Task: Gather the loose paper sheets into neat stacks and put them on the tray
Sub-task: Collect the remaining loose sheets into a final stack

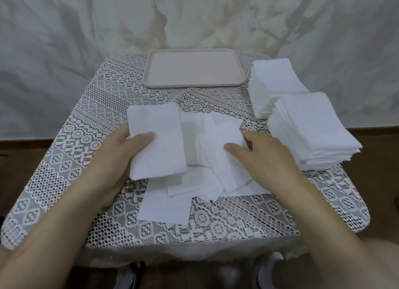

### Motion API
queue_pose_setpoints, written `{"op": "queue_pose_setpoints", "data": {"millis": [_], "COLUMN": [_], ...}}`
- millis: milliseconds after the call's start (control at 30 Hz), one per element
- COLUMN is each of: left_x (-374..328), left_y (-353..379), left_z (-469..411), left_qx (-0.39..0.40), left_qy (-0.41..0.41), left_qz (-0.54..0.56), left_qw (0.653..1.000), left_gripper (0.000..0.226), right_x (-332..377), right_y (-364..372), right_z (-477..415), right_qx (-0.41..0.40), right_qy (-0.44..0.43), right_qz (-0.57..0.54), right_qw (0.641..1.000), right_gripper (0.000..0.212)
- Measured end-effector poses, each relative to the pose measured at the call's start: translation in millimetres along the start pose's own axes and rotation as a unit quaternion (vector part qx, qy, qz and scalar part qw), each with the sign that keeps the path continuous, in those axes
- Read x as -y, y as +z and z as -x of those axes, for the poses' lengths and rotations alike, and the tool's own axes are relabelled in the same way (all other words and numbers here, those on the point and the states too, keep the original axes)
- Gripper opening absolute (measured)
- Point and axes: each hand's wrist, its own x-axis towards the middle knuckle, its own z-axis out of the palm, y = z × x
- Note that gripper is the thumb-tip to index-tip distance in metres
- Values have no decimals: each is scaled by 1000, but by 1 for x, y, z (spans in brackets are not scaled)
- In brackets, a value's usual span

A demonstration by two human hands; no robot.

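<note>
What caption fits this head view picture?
Sorting time: left hand holds a paper stack, right hand pinches loose sheets.

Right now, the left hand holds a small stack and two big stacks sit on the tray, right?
No. The head view shows the far stack and near stack on the table, right of the tray, which holds no paper. The left hand does hold a small stack.

One tray [194, 84]. Right of the tray, two tall paper stacks: far stack [278, 81], near stack [313, 126]. In front of the tray, one thin stack [157, 141] and a heap of loose sheets [216, 159], overlapping past counting. Two hands: left hand [121, 154], right hand [265, 152]. One lace cloth [86, 137].
</note>
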Motion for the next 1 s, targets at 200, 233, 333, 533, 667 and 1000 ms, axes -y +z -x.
{"op": "queue_pose_setpoints", "data": {"millis": [200,233,333,533,667,1000], "left_x": [-2,-2,-2,-2,-2,-3], "left_y": [-2,-3,-5,-3,-5,-11], "left_z": [-1,-1,-1,-1,-3,-2], "left_qx": [-11,-14,-17,-15,-18,-27], "left_qy": [-5,-5,-8,-4,-4,-2], "left_qz": [3,1,1,4,4,-5], "left_qw": [1000,1000,1000,1000,1000,1000], "left_gripper": [23,24,24,25,25,20], "right_x": [3,4,5,9,12,9], "right_y": [-3,-4,-7,-3,3,1], "right_z": [-4,-4,-9,-25,-34,-33], "right_qx": [-55,-74,-104,-66,8,39], "right_qy": [-62,-75,-100,-88,-67,-77], "right_qz": [-20,-33,-60,-26,-4,0], "right_qw": [996,994,988,994,998,996], "right_gripper": [20,19,20,12,13,32]}}
